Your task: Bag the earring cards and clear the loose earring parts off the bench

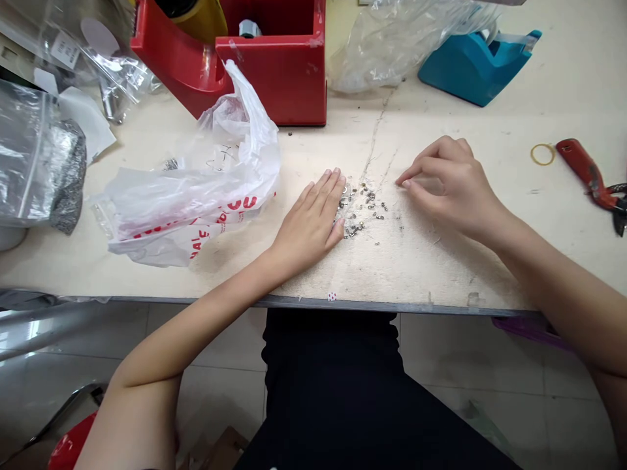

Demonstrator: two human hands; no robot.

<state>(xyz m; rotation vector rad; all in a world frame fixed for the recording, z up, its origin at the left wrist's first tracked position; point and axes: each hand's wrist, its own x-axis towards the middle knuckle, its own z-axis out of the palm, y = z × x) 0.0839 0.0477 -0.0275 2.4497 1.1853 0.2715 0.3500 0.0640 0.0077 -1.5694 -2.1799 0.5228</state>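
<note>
My left hand (308,225) lies flat on the table (441,274), fingers (329,186) released and just touching a scatter of tiny metal fittings (363,209) in the middle of the table. My right hand (450,186) curls just right of them, fingertips (405,184) low; whether they pinch anything, I can't tell. These bits look light, hard and slippery, so I'd take them one at a time in a fingertip pinch, by the edges
</note>
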